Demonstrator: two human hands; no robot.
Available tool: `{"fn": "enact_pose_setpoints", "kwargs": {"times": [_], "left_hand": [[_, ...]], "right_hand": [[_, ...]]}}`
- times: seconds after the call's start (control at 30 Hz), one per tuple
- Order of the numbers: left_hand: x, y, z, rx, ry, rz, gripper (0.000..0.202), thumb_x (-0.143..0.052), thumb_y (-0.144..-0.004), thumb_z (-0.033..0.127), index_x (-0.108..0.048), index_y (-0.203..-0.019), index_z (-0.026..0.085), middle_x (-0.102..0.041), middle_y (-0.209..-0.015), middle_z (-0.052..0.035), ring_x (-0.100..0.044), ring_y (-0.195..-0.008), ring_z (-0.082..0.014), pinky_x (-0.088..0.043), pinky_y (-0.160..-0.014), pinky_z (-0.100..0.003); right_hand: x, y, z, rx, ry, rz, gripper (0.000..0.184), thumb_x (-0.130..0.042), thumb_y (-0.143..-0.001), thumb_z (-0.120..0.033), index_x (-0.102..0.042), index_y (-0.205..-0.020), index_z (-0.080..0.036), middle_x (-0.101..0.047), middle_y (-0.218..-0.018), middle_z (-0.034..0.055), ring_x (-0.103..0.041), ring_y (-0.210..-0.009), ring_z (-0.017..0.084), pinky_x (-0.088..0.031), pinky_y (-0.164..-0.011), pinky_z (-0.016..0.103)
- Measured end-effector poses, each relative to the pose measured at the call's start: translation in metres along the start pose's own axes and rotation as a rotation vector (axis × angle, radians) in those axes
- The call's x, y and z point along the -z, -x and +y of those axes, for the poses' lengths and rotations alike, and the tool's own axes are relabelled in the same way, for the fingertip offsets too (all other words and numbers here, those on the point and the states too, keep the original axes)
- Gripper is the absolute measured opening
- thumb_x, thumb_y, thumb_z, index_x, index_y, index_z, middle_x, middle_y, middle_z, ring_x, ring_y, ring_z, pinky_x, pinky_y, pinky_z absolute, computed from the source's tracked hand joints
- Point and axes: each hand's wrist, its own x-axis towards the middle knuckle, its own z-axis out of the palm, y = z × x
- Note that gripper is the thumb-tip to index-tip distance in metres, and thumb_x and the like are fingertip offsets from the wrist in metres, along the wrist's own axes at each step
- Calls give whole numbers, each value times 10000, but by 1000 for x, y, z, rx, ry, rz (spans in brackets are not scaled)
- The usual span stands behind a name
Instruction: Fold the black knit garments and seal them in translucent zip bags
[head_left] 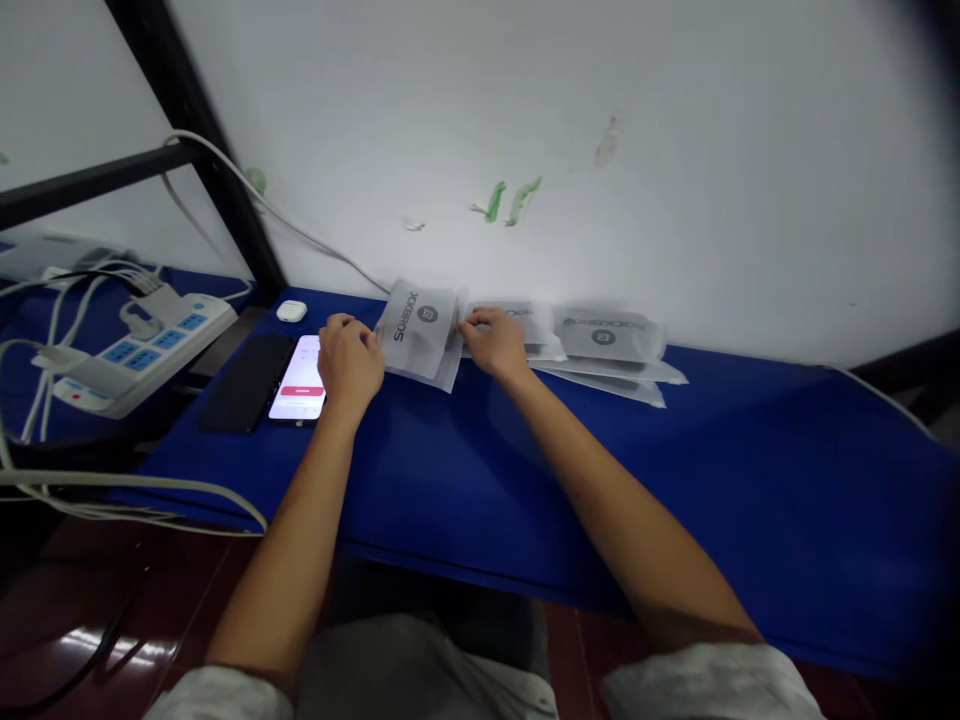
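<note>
Forearms are stretched from white sleeves over the blue cloth [675,480]. One printed pouch [420,330] is gripped at the cloth's far edge by the wall: left hand [349,362] curled shut on its left edge, right hand [491,340] closed on its right edge. More pouches [607,345] are stacked just right of it. One lit phone [298,392] is laid just beside the left hand, with a dark phone [246,382] and power strip [142,350] further left.
</note>
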Motion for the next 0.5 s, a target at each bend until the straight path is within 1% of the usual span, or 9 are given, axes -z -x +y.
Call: {"fn": "enact_pose_setpoints", "kwargs": {"times": [0.1,0.23,0.33,0.5], "left_hand": [[-5,-7,-1,1,-15,7,129,-496,-837,158,-570,-735,182,-548,-1169,-119,-503,-1121,-281,-440,-941,-441],[-10,-15,-2,-3,-35,14,129,-498,-837,167,-585,-744,180,-552,-1156,-124,-510,-1109,-289,-451,-925,-443],[-14,-20,0,7,-52,-2,135,-490,-848,181,-604,-777,170,-553,-1163,-133,-509,-1110,-294,-453,-924,-443],[-20,-25,3,41,-54,-8,132,-493,-850,187,-612,-796,173,-557,-1153,-116,-507,-1112,-278,-449,-930,-419]], "right_hand": [[-8,-8,4,-21,25,-9,125,-599,-768,-204,-655,-656,-202,-699,-944,67,-593,-1035,235,-396,-974,427],[-15,-16,5,-75,75,-10,127,-592,-780,-232,-695,-729,-180,-702,-978,90,-602,-998,233,-425,-916,404],[-19,-21,4,-92,114,-16,153,-572,-784,-225,-713,-753,-175,-711,-929,89,-615,-950,228,-436,-883,394],[-22,-28,6,-94,171,0,184,-546,-782,-215,-722,-745,-174,-708,-894,90,-613,-915,235,-440,-834,390]]}}
